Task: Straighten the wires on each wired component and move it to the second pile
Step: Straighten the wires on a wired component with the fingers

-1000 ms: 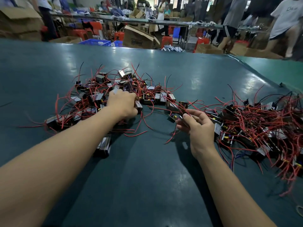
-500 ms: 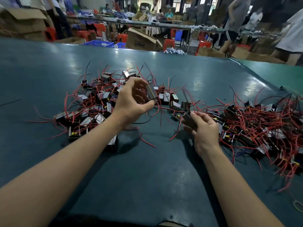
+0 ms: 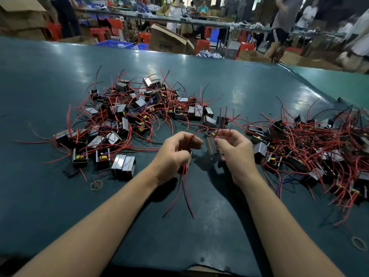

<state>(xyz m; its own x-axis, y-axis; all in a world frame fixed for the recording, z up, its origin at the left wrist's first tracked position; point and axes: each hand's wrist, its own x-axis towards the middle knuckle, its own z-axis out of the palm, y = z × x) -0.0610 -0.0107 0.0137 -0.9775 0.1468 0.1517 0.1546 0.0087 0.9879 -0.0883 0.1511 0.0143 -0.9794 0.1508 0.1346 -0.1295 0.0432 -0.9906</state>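
Two heaps of small boxy components with red and black wires lie on the green table: one pile at centre left, a second pile at the right. Between them, my left hand grips a component whose red and black wires hang down toward me. My right hand holds another component, fingers pinching its red wires, which stick upward. The two hands are close together, nearly touching.
Rubber bands lie on the table at the lower left and the lower right. Beyond the table's far edge stand cardboard boxes, red stools, blue crates and several people at other benches.
My left hand has lifted a component out of the left pile and brought it to the middle, beside my right hand. My right hand has raised its component and taken hold of its wires.
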